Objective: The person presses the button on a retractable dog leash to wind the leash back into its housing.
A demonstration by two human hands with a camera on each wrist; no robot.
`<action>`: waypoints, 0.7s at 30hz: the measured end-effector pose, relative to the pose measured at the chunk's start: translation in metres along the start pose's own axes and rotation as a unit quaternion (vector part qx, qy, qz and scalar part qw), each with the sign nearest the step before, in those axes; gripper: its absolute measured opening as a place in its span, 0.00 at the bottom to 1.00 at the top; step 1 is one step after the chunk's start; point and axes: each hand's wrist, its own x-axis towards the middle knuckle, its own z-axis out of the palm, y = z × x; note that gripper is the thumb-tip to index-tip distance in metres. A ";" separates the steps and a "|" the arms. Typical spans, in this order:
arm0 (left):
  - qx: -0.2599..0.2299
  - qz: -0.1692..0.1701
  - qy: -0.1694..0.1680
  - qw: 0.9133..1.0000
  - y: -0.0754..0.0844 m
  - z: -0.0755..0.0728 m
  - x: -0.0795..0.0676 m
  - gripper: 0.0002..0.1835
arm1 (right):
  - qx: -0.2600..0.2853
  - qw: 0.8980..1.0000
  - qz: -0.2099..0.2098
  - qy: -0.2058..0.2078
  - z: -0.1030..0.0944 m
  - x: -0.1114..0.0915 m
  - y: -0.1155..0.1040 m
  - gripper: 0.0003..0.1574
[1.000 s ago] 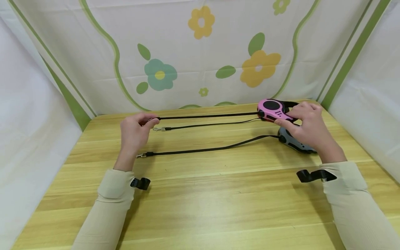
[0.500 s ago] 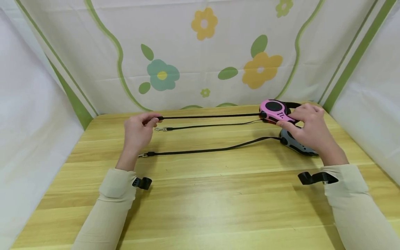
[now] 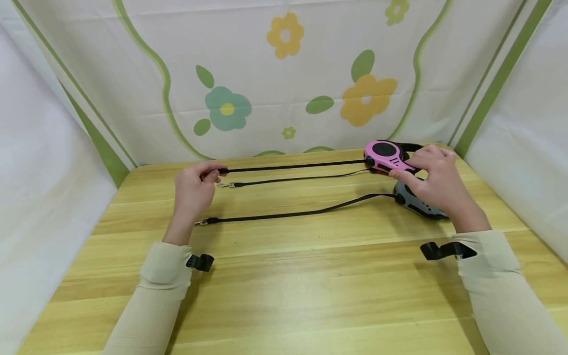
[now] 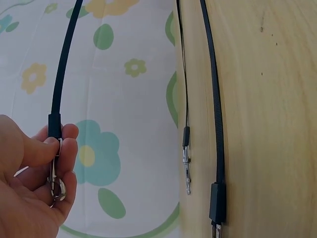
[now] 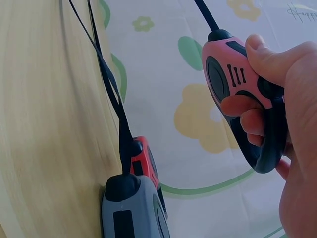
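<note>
My right hand [image 3: 437,180] grips the pink retractable dog leash [image 3: 386,157] by its black-edged handle, fingers through the loop in the right wrist view. From its nozzle a black strap [image 3: 293,166] runs taut to the left, above the table. At the strap's far end my left hand [image 3: 194,190] pinches the metal clip [image 4: 57,186] between thumb and fingers. Below lies a grey retractable leash [image 3: 419,201], its strap [image 3: 284,215] drawn out leftward. A red retractable leash [image 5: 146,163] sits behind the grey one, largely hidden in the head view; its strap [image 3: 293,178] also lies drawn out.
The wooden table [image 3: 284,291] bears the grey and red leashes at the back right. Their metal clips [image 3: 226,185] lie near my left hand. A white flowered cloth [image 3: 284,79] closes off the back, with white cloth on both sides.
Both hands keep their hold on the pink leash and its clip, and the strap stays taut. The left hand dips very slightly; the view shifts a little. The other leashes stay put.
</note>
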 end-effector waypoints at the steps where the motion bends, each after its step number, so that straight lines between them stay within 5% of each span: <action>1: 0.002 0.000 0.001 1.000 0.000 0.000 0.000 0.15 | 0.002 1.000 -0.002 0.001 0.000 0.000 0.000 0.27; 21: 0.017 0.005 0.011 1.000 0.003 0.007 -0.001 0.11 | -0.014 1.000 -0.018 -0.016 0.007 0.001 -0.002 0.28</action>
